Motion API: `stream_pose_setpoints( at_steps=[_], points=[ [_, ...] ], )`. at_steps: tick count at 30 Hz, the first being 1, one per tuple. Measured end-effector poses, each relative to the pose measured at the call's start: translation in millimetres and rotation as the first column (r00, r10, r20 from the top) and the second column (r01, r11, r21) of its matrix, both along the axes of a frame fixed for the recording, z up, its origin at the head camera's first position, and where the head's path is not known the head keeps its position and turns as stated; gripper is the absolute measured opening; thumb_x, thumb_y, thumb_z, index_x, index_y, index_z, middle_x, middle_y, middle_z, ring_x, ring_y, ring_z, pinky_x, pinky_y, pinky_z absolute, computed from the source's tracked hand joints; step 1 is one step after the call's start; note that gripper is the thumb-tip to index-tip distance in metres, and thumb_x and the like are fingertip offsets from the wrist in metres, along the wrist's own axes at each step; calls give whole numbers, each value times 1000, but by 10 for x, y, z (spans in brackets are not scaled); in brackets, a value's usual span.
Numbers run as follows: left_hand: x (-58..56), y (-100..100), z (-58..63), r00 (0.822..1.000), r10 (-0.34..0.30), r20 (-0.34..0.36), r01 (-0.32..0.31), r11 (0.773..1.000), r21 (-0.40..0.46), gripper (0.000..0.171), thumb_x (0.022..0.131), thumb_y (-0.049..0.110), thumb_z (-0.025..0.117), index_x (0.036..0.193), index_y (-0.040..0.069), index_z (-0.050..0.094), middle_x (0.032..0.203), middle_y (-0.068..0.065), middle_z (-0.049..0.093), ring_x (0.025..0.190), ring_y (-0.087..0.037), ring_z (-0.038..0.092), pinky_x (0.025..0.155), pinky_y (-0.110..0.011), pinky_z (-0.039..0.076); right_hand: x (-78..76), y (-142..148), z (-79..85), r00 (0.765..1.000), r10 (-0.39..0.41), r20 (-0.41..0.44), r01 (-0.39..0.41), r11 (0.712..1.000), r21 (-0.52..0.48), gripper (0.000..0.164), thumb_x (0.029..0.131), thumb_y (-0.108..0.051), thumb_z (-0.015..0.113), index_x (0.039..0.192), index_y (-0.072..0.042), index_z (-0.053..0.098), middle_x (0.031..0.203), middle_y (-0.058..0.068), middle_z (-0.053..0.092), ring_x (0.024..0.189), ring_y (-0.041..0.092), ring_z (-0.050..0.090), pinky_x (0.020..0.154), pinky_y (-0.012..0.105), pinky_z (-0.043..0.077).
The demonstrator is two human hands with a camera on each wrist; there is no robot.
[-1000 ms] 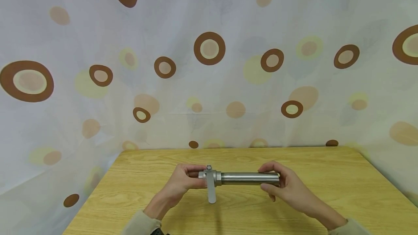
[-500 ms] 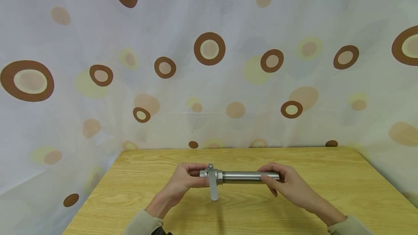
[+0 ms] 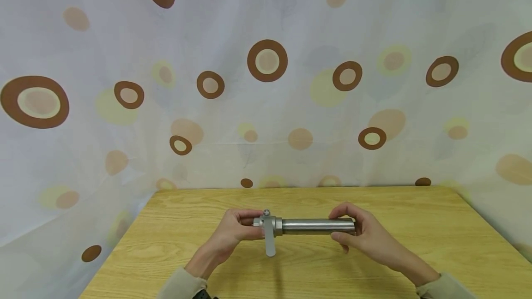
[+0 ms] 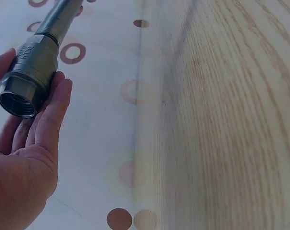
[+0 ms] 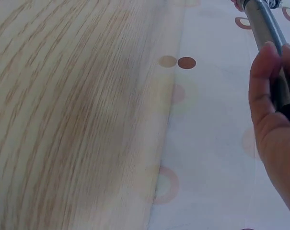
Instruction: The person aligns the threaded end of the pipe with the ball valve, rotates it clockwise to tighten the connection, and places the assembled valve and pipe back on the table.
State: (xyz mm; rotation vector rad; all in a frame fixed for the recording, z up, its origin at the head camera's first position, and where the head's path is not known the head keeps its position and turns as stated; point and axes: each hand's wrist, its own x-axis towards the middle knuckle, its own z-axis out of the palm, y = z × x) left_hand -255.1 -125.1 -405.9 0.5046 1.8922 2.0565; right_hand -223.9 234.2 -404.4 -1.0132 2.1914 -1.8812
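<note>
- Two hands held one metal pipe [image 3: 317,226] level, just above the wooden table [image 3: 415,225].
- My left hand [image 3: 234,230] had its fingers [image 4: 51,120] curled round the thick valve end [image 4: 27,79] of the pipe.
- My right hand [image 3: 365,236] gripped the other end, with my thumb [image 5: 262,79] pressed on the smooth tube.
- A flat handle [image 3: 270,241] hung down from the valve, close to my left hand.
- A spotted cloth [image 3: 266,82] hung behind the table.
</note>
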Motion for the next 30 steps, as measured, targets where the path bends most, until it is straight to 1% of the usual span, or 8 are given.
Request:
stream_pose_setpoints(
  at_steps=[5, 10, 13, 16, 17, 19, 23, 30],
  points=[
    [2, 11, 9, 1000, 3, 11, -3, 1000, 5, 49, 89, -6, 77, 135, -13, 64, 121, -24, 73, 100, -23, 75, 92, -40, 61, 12, -17, 29, 995, -100, -27, 101, 993, 54, 21, 104, -4, 66, 124, 3, 64, 96, 17, 67, 71, 23, 65, 61, 39, 61],
    [11, 19, 28, 1000, 3, 7, -3, 1000, 8, 49, 89, -5, 77, 135, -14, 64, 121, -24, 73, 100, -23, 75, 92, -40, 61, 21, -33, 66, 992, -123, -3, 123, 988, 98, 23, 110, -10, 58, 126, 4, 64, 78, 15, 58, 57, 29, 49, 49, 38, 48],
    [15, 17, 25, 1000, -2, 7, 2, 1000, 14, 49, 90, -5, 77, 135, -14, 63, 121, -24, 73, 100, -23, 75, 93, -41, 61, 29, -41, 72, 994, -110, 4, 109, 990, 93, 26, 110, -9, 58, 131, 5, 59, 92, 18, 60, 56, 28, 46, 48, 40, 44],
    [14, 10, 11, 1000, -5, 13, 5, 1000, 17, 49, 90, -5, 76, 136, -14, 62, 122, -24, 73, 102, -24, 75, 93, -42, 60, 41, -36, 62, 996, -84, 1, 84, 995, 60, 33, 105, -4, 64, 135, 6, 53, 117, 23, 58, 62, 21, 52, 51, 40, 48],
    [15, 5, 5, 1000, -5, 13, 4, 1000, 17, 49, 90, -5, 76, 136, -14, 62, 122, -24, 73, 102, -24, 75, 93, -42, 60, 45, -31, 57, 998, -67, 4, 67, 997, 43, 35, 104, -2, 65, 135, 6, 52, 120, 25, 57, 64, 21, 54, 52, 40, 50],
    [15, -1, -6, 1000, -3, 14, 3, 1000, 18, 50, 90, -6, 75, 137, -14, 62, 122, -24, 72, 103, -24, 75, 93, -42, 61, 50, -19, 49, 1000, -23, 2, 23, 1000, 9, 37, 102, 2, 66, 135, 8, 50, 116, 26, 59, 67, 23, 57, 56, 40, 53],
    [15, -12, -17, 1000, -2, 16, 1, 1000, 21, 49, 89, -6, 76, 136, -14, 62, 122, -24, 73, 104, -24, 74, 93, -41, 61, 43, -1, 41, 999, 33, 1, -33, 999, -21, 31, 103, 4, 64, 131, 7, 51, 97, 23, 64, 68, 27, 60, 57, 41, 58],
    [36, -18, 0, 1000, -3, 3, 3, 1000, 25, 50, 89, -7, 75, 136, -16, 61, 122, -24, 73, 104, -23, 74, 92, -40, 61, 40, 0, 81, 994, -103, -23, 104, 991, 79, 22, 105, -6, 64, 126, 2, 65, 97, 13, 66, 64, 22, 54, 52, 36, 51]
  ],
)
